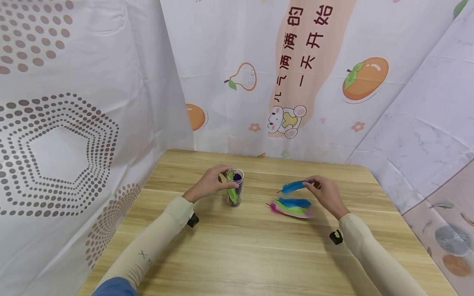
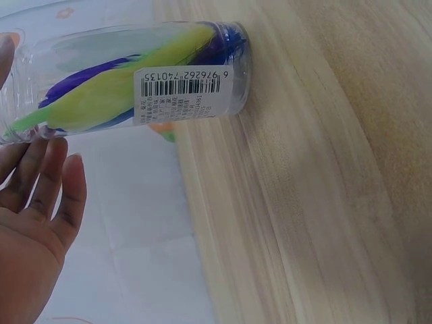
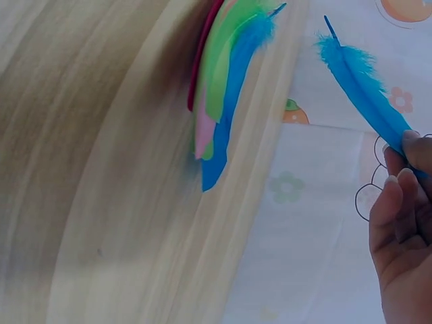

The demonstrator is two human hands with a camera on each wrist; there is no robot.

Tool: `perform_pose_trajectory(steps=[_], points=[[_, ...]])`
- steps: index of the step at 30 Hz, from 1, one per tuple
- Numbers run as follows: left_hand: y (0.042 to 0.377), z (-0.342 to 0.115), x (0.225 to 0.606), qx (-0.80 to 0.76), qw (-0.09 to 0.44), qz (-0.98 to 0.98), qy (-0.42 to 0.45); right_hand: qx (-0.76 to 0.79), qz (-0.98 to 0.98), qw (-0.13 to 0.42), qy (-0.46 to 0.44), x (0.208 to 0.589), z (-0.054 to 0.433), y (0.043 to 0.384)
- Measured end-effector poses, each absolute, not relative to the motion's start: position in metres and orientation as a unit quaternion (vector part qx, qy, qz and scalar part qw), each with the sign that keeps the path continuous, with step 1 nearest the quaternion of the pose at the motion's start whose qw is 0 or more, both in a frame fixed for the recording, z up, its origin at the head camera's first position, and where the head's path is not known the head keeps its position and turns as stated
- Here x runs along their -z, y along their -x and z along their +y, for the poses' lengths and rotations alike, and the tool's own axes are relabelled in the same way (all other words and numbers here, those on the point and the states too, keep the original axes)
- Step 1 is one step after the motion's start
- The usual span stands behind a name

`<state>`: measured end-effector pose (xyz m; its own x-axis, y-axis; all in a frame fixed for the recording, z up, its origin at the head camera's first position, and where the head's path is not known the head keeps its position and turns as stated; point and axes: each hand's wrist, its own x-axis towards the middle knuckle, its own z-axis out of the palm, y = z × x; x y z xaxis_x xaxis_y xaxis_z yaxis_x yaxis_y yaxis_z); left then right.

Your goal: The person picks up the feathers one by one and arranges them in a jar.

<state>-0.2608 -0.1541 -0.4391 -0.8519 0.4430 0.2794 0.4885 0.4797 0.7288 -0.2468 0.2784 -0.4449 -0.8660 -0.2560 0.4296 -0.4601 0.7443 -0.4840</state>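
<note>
A clear plastic jar (image 1: 240,194) stands upright on the table with green and purple feathers (image 2: 94,98) inside and a barcode label (image 2: 182,91) on its side. My left hand (image 1: 212,181) grips the jar near its rim, thumb on the near side and fingers behind. In my right hand (image 1: 326,194), thumb and fingers pinch a blue feather (image 1: 293,187) by its tip, its quill pointing left, above the table. Just below it lies a small pile of feathers: another blue feather (image 3: 226,128), a green feather (image 3: 214,88), and some pink and magenta ones.
The wooden table (image 1: 237,255) has its far edge against a printed curtain (image 1: 229,111). Another curtain (image 1: 148,94) hangs along the left, and a marbled one (image 1: 418,135) on the right. A small black device (image 1: 336,237) is strapped at the right wrist.
</note>
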Motion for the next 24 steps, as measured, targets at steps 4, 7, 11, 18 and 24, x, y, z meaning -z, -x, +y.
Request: perform_pose_trajectory(steps=[4, 7, 11, 18, 24], points=[[0.261, -0.154, 0.440, 0.432, 0.033, -0.859, 0.271, -0.305, -0.915, 0.177, -0.195, 0.441, 0.277, 0.248], [0.260, -0.154, 0.439, 0.434, 0.035, -0.859, 0.269, -0.307, -0.914, 0.181, -0.195, 0.437, 0.276, 0.248], [0.260, -0.154, 0.439, 0.438, 0.037, -0.857, 0.268, -0.307, -0.913, 0.184, -0.196, 0.433, 0.274, 0.248], [0.261, -0.153, 0.442, 0.436, 0.038, -0.857, 0.271, -0.308, -0.910, 0.188, -0.204, 0.430, 0.272, 0.248], [0.260, -0.153, 0.441, 0.437, 0.034, -0.856, 0.274, -0.312, -0.908, 0.190, -0.207, 0.426, 0.271, 0.251]])
